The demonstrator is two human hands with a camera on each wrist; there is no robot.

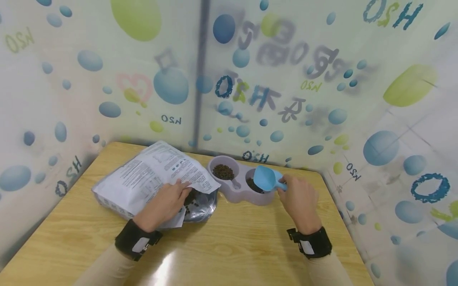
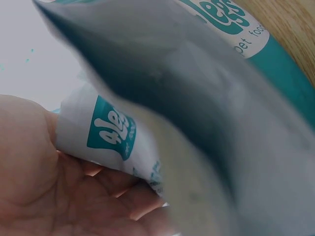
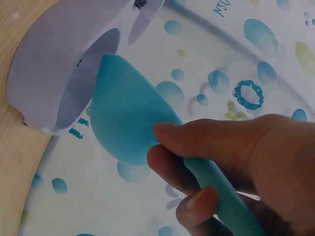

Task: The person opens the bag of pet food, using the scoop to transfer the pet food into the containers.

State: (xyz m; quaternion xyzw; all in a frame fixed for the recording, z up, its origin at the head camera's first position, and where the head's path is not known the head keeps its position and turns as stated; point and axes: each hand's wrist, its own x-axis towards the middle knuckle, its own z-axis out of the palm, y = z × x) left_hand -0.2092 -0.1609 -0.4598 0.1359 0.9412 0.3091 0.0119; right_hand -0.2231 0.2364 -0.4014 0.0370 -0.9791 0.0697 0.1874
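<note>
My left hand (image 1: 165, 205) grips the folded mouth of a white pet food bag (image 1: 134, 176), which lies on its side. Brown kibble (image 1: 191, 198) shows in the silvery opening. In the left wrist view the bag's printed flap (image 2: 112, 125) passes between my thumb side and fingers. With my right hand (image 1: 299, 198) I hold a light blue scoop (image 1: 264, 178) by its handle, thumb pressed on top. The scoop is tilted over the right hollow of a lilac double bowl (image 1: 240, 195). The right wrist view shows the scoop's smooth blue underside (image 3: 130, 113).
Kibble (image 1: 223, 172) fills part of the bowl's left hollow, and some lies in the right one. The wooden table (image 1: 229, 246) meets a wall (image 1: 179, 135) with blue and green dots just behind the bag and bowl. Another wall rises at the right.
</note>
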